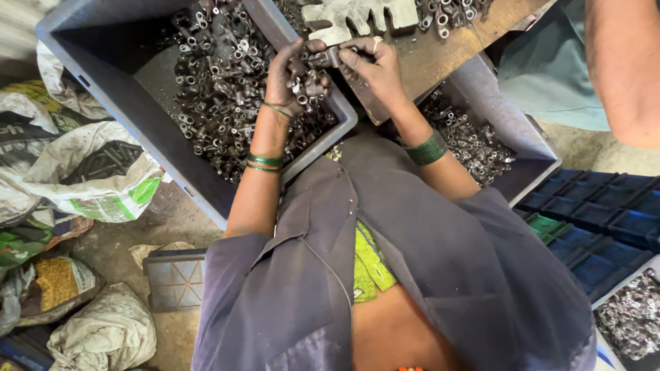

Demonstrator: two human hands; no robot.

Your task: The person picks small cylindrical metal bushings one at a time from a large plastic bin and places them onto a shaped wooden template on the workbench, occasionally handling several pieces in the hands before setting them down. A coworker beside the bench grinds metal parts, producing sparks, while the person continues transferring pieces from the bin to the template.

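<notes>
**Two hands work a small metal part above bins of hardware**

Seen from above, a person in a loose grey-blue work shirt (pixel 440 261) fills the lower middle of the view, both forearms reaching forward. On the left sits a large grey plastic bin (pixel 103 75), heaped with dark, oily metal fittings (pixel 220 89). A second grey bin (pixel 522 137) lies to the right, under the forearm, holding smaller, shinier ring-shaped parts (pixel 467 141). Between the two bins a worn wooden board (pixel 440 55) runs diagonally across the top, carrying a pale, notched metal plate (pixel 350 17). Crumpled printed sacks (pixel 89 172) lie on the floor at far left; dark blue trays (pixel 598 213) are stacked at right. Another person's bare arm (pixel 625 69) enters at the upper right.

The left hand (pixel 295 75) is cupped over the near edge of the large bin, fingers curled around a clutch of fittings. The right hand (pixel 375 69) meets it just beside, its fingers pinched narrowly on a small dark metal part (pixel 326 57), held between both hands above the bin's rim. Green bangles (pixel 426 149) circle both wrists.
</notes>
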